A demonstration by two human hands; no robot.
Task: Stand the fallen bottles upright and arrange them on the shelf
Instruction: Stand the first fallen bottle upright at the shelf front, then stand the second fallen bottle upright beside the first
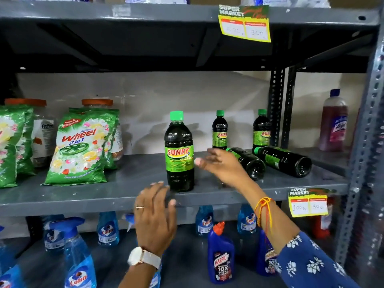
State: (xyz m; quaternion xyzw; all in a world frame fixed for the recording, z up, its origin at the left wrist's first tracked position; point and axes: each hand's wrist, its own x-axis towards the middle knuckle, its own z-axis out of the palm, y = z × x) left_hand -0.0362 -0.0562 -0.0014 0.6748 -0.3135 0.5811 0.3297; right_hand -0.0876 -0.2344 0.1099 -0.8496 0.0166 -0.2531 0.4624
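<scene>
One Sunny bottle (179, 151) is stood upright at the near shelf (104, 196) edge; both hands, right hand (223, 166) and left hand (154, 217), are spread apart, empty. Two fallen bottles (247, 162) lie right; grasping one is judged next.

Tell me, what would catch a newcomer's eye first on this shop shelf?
Probably the upright Sunny bottle with its green cap, standing at the front middle of the grey shelf, with the right hand open just beside it and the left hand open below the shelf edge. Next, the two fallen Sunny bottles lying on their sides to the right. The green Wheel detergent pouch stands out on the left.
</scene>
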